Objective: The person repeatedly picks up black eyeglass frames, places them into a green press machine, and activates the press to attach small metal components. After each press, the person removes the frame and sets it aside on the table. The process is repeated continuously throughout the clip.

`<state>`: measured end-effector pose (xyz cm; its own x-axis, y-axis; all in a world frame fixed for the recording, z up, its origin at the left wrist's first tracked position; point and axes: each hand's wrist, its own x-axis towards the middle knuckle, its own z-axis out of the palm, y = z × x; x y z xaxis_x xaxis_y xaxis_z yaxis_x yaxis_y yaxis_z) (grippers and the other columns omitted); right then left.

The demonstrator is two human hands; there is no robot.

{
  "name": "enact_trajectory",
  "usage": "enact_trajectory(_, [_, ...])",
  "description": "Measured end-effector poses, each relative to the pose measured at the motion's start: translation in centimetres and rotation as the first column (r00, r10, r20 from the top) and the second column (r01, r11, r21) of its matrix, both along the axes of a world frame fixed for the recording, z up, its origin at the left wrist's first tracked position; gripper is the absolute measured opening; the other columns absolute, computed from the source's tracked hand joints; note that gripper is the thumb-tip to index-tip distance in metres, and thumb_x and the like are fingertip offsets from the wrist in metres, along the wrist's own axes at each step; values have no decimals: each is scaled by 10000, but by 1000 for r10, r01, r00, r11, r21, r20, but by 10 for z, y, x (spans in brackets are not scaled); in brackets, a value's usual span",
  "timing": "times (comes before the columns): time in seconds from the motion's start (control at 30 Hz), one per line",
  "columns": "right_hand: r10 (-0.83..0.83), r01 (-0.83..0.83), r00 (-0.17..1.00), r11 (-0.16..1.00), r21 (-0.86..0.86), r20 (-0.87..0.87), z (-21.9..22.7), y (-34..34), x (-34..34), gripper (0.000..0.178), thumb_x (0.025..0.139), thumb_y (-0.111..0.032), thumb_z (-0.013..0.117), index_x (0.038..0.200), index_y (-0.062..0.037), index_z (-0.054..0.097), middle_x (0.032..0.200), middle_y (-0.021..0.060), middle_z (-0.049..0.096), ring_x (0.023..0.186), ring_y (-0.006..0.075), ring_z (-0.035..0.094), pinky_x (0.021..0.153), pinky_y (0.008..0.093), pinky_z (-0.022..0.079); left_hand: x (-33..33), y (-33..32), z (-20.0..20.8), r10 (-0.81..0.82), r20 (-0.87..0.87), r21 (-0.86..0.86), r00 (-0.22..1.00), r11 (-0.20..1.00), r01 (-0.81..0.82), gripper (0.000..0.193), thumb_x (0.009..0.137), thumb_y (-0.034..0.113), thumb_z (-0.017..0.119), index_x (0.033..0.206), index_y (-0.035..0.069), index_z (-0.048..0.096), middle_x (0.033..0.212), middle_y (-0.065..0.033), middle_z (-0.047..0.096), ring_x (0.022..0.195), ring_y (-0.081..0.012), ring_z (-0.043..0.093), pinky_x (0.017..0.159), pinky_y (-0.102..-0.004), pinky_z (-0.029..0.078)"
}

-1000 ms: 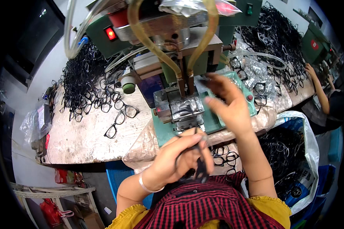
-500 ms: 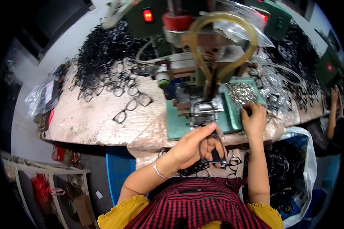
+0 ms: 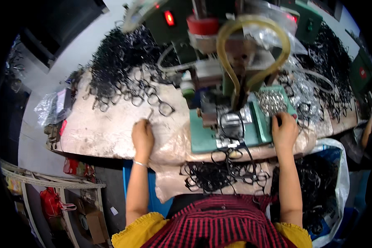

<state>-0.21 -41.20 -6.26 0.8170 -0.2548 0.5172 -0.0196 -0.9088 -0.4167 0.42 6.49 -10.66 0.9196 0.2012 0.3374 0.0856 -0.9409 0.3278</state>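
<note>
Over the bare part of the table at left, my left hand (image 3: 143,138) is closed, fingers pinched. A thin dark piece, apparently of an eyeglass frame, sticks out beyond its fingertips. Right of it lies another dark eyeglass frame (image 3: 166,108). My right hand (image 3: 285,131) rests at the near edge of a green tray (image 3: 291,108) of small shiny metal parts (image 3: 271,102). Its thumb and fingers are curled together, and anything between them is hidden. Between my hands, a dark eyeglass frame (image 3: 252,159) hangs at the front of the bench machine (image 3: 225,84), apart from both hands.
A heap of dark frames (image 3: 118,62) covers the back left table; another (image 3: 324,58) is at far right. More frames (image 3: 208,175) lie on my lap cloth. A white-lined bin (image 3: 339,173) stands at right. Another person's arm (image 3: 366,132) shows at the right edge.
My left hand has let go of the eyeglass frame at the machine and moved left onto the table, to where another frame lay. My right hand stays at the tray. The view has shifted slightly.
</note>
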Motion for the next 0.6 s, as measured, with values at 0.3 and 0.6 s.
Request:
enact_trajectory(0.3, [49,-47,999,989,142,-10,17,-6,-5,92,813,-86,659,897,-51,674,866,152,682,851,364,644,802,432,495,160,76,24,-71,42,-79,997,994,74,345,1003,293,433,1039,-8,598,992,-308,647,955,-486,597,800,-530,463])
enact_trajectory(0.6, [124,-150,988,913,379,93,7,-22,-54,126,906,-27,620,1013,-6,684,950,85,682,858,212,647,778,303,497,71,16,13,-239,111,182,965,959,217,196,969,171,504,926,9,607,882,-213,654,828,-420,566,745,-505,457])
